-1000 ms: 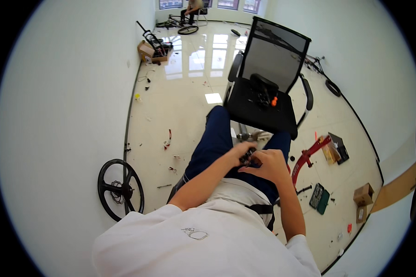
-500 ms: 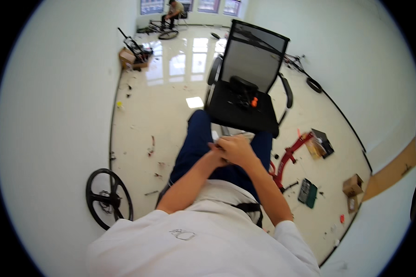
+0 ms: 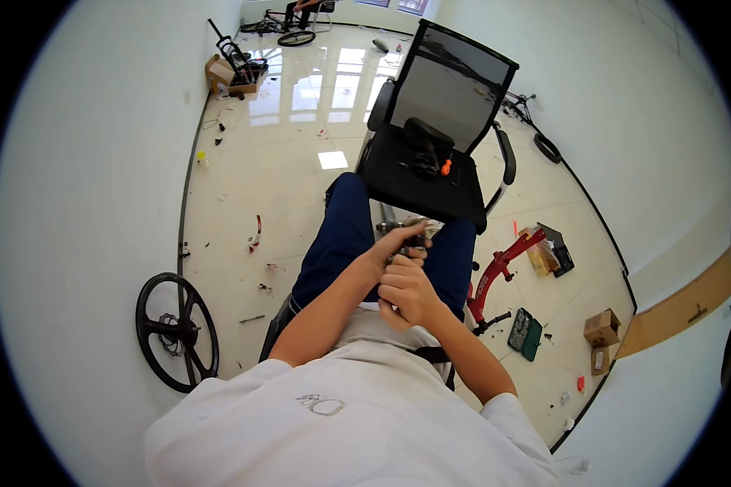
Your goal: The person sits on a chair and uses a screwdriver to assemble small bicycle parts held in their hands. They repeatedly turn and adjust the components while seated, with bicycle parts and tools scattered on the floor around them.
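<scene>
Over my lap, my left hand (image 3: 391, 242) is closed round a small dark metal part (image 3: 415, 241), probably from a bicycle. Its fingers cover much of it, so its exact kind cannot be made out. My right hand (image 3: 408, 290) is curled into a fist just below, touching or nearly touching the left. Whatever the right fingers grip is hidden. In front of my knees stands a black mesh office chair (image 3: 439, 191). A black bicycle saddle (image 3: 427, 136) and an orange-handled screwdriver (image 3: 447, 167) lie on its seat.
A spoked black wheel (image 3: 142, 329) leans at the left wall. To my right are a red bicycle frame (image 3: 493, 276), a green tool case (image 3: 531, 337) and cardboard boxes (image 3: 602, 328). Small parts litter the floor. Another person (image 3: 303, 11) sits at the far end by a bicycle.
My hands have shifted: the left now reaches forward with the metal part showing, and the right has dropped below it into a fist. The whole view has tilted slightly downward.
</scene>
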### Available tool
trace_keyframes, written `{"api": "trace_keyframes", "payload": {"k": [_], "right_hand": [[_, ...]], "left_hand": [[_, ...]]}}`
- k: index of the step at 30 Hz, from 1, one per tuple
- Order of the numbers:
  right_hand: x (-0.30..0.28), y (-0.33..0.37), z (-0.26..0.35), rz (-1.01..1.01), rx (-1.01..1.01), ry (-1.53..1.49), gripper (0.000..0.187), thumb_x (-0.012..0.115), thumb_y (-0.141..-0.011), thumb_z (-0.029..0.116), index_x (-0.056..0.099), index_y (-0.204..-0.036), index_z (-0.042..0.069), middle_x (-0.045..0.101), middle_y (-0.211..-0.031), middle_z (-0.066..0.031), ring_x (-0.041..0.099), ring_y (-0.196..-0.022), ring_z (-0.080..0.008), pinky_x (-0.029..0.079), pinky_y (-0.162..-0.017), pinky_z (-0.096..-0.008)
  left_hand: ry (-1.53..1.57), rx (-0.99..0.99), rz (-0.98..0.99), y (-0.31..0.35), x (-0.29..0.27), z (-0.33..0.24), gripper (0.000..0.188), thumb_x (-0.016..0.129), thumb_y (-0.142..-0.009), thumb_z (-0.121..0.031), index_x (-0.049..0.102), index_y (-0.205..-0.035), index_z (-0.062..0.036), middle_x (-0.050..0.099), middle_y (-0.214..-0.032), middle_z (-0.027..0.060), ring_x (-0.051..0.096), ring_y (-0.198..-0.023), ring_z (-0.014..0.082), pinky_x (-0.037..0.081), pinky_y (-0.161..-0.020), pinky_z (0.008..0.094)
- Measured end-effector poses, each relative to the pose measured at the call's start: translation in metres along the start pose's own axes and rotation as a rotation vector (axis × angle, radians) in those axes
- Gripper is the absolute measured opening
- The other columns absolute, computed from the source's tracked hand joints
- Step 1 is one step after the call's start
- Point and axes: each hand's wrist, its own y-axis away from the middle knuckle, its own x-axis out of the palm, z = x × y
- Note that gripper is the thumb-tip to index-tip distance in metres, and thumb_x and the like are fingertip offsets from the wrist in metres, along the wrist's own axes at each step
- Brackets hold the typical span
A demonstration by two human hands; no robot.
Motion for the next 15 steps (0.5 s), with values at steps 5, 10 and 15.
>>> {"api": "trace_keyframes", "payload": {"k": [5, 10, 15], "right_hand": [[-0.010, 0.016, -0.018, -0.052, 0.259, 0.107, 0.011, 0.058, -0.065, 0.010, 0.055, -0.058, 0.002, 0.055, -0.055, -0.0115, 0.054, -0.050, -0.0299, 0.045, -0.052, -0.0380], [0.002, 0.046, -0.053, -0.262, 0.620, -0.246, 0.019, 0.052, -0.072, 0.008, 0.053, -0.058, -0.005, 0.045, -0.045, -0.0148, 0.050, -0.042, -0.0185, 0.037, -0.044, -0.0349], [0.019, 0.035, -0.043, -0.254, 0.357, 0.036, 0.016, 0.057, -0.068, 0.010, 0.053, -0.057, -0.002, 0.052, -0.054, -0.0190, 0.053, -0.053, -0.0372, 0.041, -0.052, -0.0427]], "left_hand": [[-0.363, 0.166, -0.317, -0.055, -0.042, 0.026, 0.023, 0.063, -0.080, -0.032, 0.060, -0.082, -0.0092, 0.057, -0.077, 0.0073, 0.053, -0.069, 0.0226, 0.042, -0.061, 0.0351], [-0.269, 0.229, -0.572, -0.049, -0.067, 0.039, 0.025, 0.052, -0.092, -0.031, 0.062, -0.093, -0.0073, 0.061, -0.082, 0.0046, 0.060, -0.069, 0.0152, 0.047, -0.058, 0.0310], [-1.810, 0.404, -0.590, -0.040, -0.075, 0.014, 0.033, 0.054, -0.088, -0.025, 0.058, -0.116, -0.0094, 0.065, -0.094, 0.0116, 0.063, -0.084, 0.0256, 0.048, -0.077, 0.0326]]}}
